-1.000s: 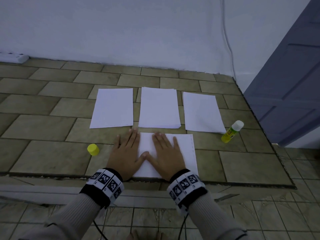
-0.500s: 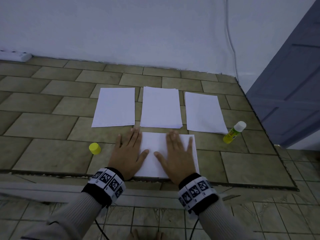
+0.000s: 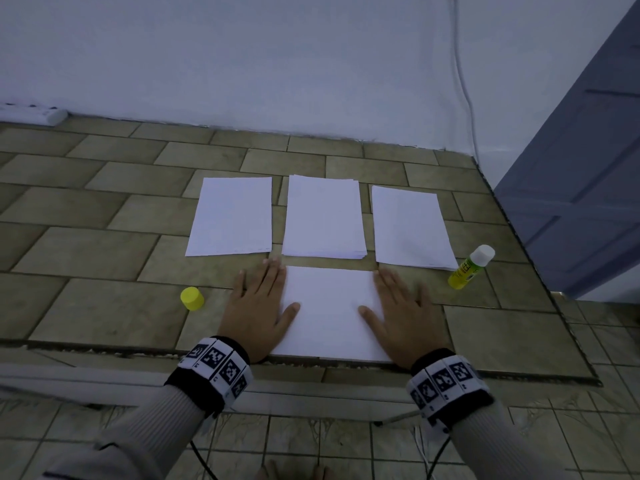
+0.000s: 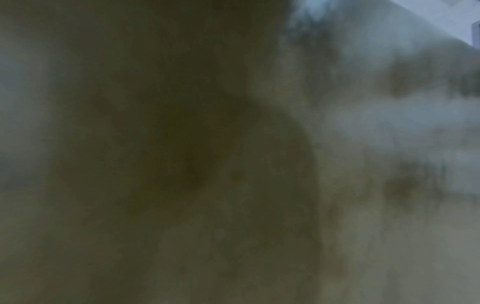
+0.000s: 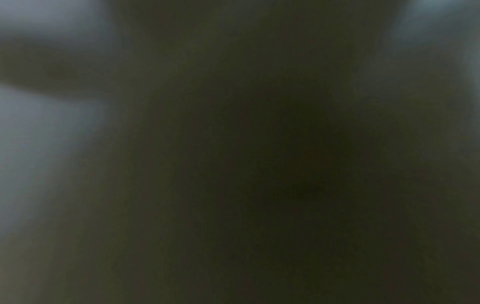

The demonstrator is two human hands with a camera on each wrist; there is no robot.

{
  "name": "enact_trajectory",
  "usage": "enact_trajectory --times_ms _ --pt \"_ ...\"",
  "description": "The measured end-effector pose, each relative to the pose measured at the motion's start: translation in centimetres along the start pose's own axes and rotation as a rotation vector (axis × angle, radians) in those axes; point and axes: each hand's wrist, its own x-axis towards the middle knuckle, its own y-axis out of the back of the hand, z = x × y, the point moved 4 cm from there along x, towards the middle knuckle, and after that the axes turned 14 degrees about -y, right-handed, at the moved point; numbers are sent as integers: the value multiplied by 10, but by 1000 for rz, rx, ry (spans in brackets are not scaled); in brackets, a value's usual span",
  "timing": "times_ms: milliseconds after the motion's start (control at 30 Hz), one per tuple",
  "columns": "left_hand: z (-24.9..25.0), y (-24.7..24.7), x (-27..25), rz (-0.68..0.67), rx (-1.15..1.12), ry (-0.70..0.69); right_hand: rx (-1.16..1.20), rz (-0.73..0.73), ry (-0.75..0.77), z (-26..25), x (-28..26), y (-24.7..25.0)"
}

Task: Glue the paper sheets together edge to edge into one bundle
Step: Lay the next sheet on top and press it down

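White sheet [image 3: 329, 313], flat and landscape, at near edge of tiled ledge [image 3: 104, 306]. Left hand [image 3: 258, 306] and right hand [image 3: 403, 315] flat, fingers straight, pressing its side edges, gripping nothing. Three paper stacks [image 3: 323, 216] beyond; glue stick [image 3: 469, 268] right, yellow cap [image 3: 191, 298] left.

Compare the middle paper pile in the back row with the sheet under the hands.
The middle pile is a thick stack with staggered edges; the near sheet looks thin. The pile lies lengthwise away from the person and untouched; the sheet lies crosswise, with the left hand and right hand flat on its ends. Both are plain white.
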Motion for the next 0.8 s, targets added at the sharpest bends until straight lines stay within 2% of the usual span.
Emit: enact_trajectory --times_ms 133,200,300,467,600,800 --pt "0 -1 0 -11 -8 2 34 -29 22 18 3 10" --pt "0 -1 1 -21 -4 0 172 -110 11 21 1 24" --pt "0 -2 0 -32 -15 4 300 -109 40 18 -3 48" --pt "1 0 0 -44 -25 6 200 -214 148 -2 5 65" --pt "2 3 0 -81 -34 16 82 -287 154 -16 20 55" --pt "4 6 -1 -128 -24 28 -153 -137 193 -24 37 54"
